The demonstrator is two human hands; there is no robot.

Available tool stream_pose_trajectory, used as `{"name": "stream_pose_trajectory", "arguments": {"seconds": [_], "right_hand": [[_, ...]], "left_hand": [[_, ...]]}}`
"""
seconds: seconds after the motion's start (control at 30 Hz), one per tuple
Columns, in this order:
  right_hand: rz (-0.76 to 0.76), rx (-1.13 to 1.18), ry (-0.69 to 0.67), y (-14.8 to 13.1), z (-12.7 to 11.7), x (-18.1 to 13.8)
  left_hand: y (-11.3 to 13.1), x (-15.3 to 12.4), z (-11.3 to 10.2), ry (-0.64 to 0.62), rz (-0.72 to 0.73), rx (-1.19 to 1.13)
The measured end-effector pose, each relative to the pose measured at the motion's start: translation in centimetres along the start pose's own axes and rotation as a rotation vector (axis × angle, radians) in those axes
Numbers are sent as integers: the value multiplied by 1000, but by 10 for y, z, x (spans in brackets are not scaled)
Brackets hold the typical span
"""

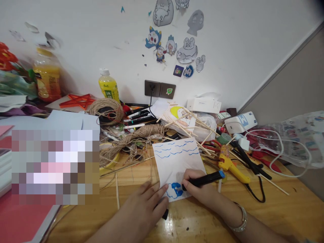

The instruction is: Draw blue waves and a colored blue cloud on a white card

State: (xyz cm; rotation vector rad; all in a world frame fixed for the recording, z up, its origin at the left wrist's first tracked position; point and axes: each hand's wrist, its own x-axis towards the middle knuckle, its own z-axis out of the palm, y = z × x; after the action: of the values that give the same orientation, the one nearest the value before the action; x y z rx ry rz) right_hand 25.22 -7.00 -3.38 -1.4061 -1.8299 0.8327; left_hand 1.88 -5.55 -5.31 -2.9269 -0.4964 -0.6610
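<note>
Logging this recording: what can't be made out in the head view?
Head view: black marker, front end partly behind the right hand.
Head view: black object, partly covered by the left hand; unidentifiable.
Head view: whatever the pixelated block covers.
Head view: red flowers, cut off by the left edge.

Single head-worn cam, looking forward and pitched down at close range over the table. Left hand and right hand sit near; wall fills far side, grey panel far right. Wide field.
</note>
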Motion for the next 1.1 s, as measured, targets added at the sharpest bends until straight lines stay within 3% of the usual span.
{"name": "stream_pose_trajectory", "arguments": {"seconds": [0.5,0.73,0.97,1.1], "right_hand": [[21,17,-4,1,-1,0],[42,32,-5,2,0,-1],[45,42,-1,0,0,1],[34,48,9,1,1,1]], "left_hand": [[0,-4,3,-102,7,11],[0,-3,1,-17,6,8],[0,-2,0,-81,11,6],[0,-2,3,-39,3,17]]}}
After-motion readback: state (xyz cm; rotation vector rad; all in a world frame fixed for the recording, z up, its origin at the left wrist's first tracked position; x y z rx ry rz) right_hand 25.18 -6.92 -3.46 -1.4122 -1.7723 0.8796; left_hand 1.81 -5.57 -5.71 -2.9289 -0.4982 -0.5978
